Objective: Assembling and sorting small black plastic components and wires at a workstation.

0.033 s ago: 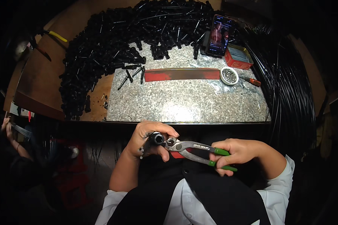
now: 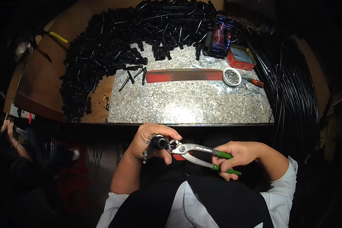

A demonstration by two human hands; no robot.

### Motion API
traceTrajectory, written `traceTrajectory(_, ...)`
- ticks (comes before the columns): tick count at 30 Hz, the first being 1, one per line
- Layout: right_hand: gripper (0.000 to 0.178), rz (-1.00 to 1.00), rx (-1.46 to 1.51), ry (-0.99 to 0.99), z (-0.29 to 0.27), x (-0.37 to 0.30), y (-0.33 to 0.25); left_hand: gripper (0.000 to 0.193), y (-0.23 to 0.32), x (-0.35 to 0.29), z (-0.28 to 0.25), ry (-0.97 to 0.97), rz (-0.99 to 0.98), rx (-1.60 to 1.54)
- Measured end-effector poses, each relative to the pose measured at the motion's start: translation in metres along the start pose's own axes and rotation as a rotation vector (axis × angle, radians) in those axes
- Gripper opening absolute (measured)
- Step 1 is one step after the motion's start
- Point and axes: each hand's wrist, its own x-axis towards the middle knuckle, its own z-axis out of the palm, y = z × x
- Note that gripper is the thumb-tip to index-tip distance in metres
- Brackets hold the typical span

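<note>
Just in front of the table edge, my left hand (image 2: 150, 140) is closed round a black tubular part (image 2: 162, 143), its hollow round end facing up toward me. Several thin dark ends stick out below that hand, too blurred to name. My right hand (image 2: 237, 154) grips the green handles of a pair of metal end-cutting pincers (image 2: 193, 152). The pincers' rounded head lies beside the tube's end, near my left thumb and fingers, with a gap between its jaws. Whether anything sits in the jaws I cannot tell. Something red (image 2: 179, 157) shows under the pincers.
A heap of black tubular parts (image 2: 102, 45) covers the table's back and left. On the speckled slab (image 2: 186, 100) are a red strip (image 2: 184, 76), a white bowl (image 2: 231, 77), a screwdriver (image 2: 256, 82), a red box (image 2: 241, 59) and a phone (image 2: 221, 36). Black rods (image 2: 292, 83) lie right. Another person's hands (image 2: 9, 129) work at left.
The pincers have shifted and turned slightly, and their jaws show a wider gap. My left hand and the tube have moved a touch. The other person's hands at left have moved a little.
</note>
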Motion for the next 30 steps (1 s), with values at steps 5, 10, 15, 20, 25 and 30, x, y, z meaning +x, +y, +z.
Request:
traceTrajectory(5, 0.036, 0.081, 0.208, -0.213, -0.005, 0.007, 0.018, 0.056, 0.007, 0.008, 0.006, -0.017, 0.009, 0.147)
traceTrajectory(10, 0.057, -0.24, -0.529, 0.348, 0.019, 0.008, 0.002, 0.054, 0.013, 0.005, -0.002, 0.103, -0.12, 0.17)
traceTrajectory(15, 0.039, -0.588, -1.159, 0.804, 0.018, 0.017, 0.018, 0.064, 0.004, 0.005, -0.001, 0.162, -0.124, 0.122)
traceTrajectory(20, 0.018, -0.436, -0.899, 0.582, 0.017, 0.012, 0.015, 0.071, 0.006, 0.007, -0.005, 0.122, -0.095, 0.04)
traceTrajectory(25, 0.018, -0.053, 0.143, -0.002, 0.005, 0.014, 0.014, 0.049, -0.004, 0.006, -0.013, -0.041, -0.058, -0.015)
traceTrajectory(30, 0.044, -0.191, -0.463, 0.273, 0.013, 0.019, 0.002, 0.052, -0.002, 0.009, -0.006, 0.14, -0.126, 0.02)
